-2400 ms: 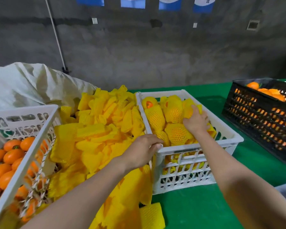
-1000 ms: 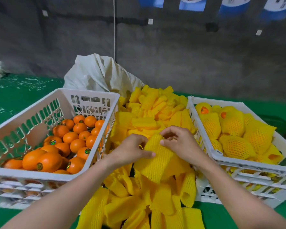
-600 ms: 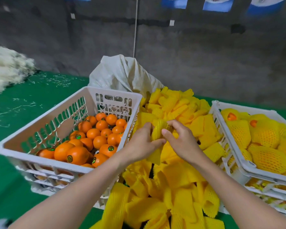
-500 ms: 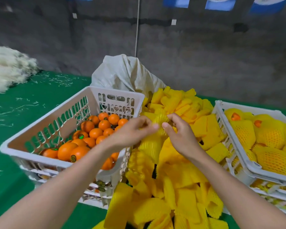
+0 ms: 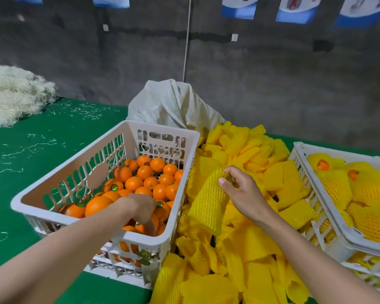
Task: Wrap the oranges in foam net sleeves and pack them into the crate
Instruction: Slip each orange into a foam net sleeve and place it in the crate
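The right hand's [image 5: 244, 194] fingers [image 5: 223, 183] pinch the top edge of one yellow foam net sleeve [image 5: 208, 200], thumb on the near side and the other fingertips curled over the rim. The sleeve hangs open and tubular below the pinch, lifted above the loose pile of foam net sleeves [image 5: 239, 150] that fills the gap between the two crates.

The left hand [image 5: 138, 207] is down inside the white crate of bare oranges [image 5: 145, 172]. Its fingers [image 5: 150, 227] curl downward among the fruit at the near right corner. The back of the hand hides what lies under them, so whether they grasp an orange cannot be told. This left crate [image 5: 162, 130] stands just beside the pile, and its right wall touches the sleeves. Several oranges carry small round stickers [image 5: 114, 187].

On the far side of the pile stands the packing crate [image 5: 338, 152], also white, holding wrapped oranges [image 5: 371, 187] in yellow netting, with orange skin showing at two open ends. The pile presses against its left wall.

Behind the left crate and the pile slumps a white woven sack [image 5: 173, 104]. The green desk [image 5: 42, 128] carries scattered pale strands [image 5: 37, 145], with a heap of shredded fibre [image 5: 11, 93] at its far left. A grey wall [image 5: 272, 73] with blue-and-white posters [image 5: 239, 7] closes the view.
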Demonstrator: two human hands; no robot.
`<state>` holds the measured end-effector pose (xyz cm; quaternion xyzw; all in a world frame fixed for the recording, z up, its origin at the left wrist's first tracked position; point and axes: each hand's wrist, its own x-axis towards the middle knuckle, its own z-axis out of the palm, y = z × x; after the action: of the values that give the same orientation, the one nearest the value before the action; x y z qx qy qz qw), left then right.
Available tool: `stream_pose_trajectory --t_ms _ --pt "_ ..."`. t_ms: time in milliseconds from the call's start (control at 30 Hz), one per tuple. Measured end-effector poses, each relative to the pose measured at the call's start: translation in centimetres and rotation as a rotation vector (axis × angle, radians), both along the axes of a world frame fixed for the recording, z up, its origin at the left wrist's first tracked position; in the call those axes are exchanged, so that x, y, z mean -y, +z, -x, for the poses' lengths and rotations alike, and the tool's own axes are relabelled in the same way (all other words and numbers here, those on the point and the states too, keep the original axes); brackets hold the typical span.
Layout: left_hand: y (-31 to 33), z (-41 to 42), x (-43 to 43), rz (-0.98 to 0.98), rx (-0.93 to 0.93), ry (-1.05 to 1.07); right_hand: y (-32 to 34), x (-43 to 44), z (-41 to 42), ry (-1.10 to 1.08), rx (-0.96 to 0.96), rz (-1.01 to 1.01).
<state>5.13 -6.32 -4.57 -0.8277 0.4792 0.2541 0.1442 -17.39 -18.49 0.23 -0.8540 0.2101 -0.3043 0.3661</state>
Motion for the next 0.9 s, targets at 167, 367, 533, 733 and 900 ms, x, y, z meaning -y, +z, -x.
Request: stream_pose_trajectory --t_ms 167,367,533,733,900 --pt "0.4 -1.1 0.4 0.184 -0.184 0.05 -0.3 0.5 1.1 0.013 0.032 -0.172" --pt "2.4 -1.9 -0.3 0.742 -1.163 0.57 0.4 0.8 1.6 0.052 0.219 -0.52" --pt "5.2 1.4 0.2 0.916 -1.572 0.746 -0.3 0.9 1.3 -0.11 0.217 -0.647" --pt "7.0 5.9 0.8 0.915 -1.874 0.655 0.9 0.4 1.9 -0.091 0.338 -0.713" --pt "6.9 10.1 2.4 0.92 -1.881 0.619 1.2 0.2 3.6 0.022 0.385 -0.734"
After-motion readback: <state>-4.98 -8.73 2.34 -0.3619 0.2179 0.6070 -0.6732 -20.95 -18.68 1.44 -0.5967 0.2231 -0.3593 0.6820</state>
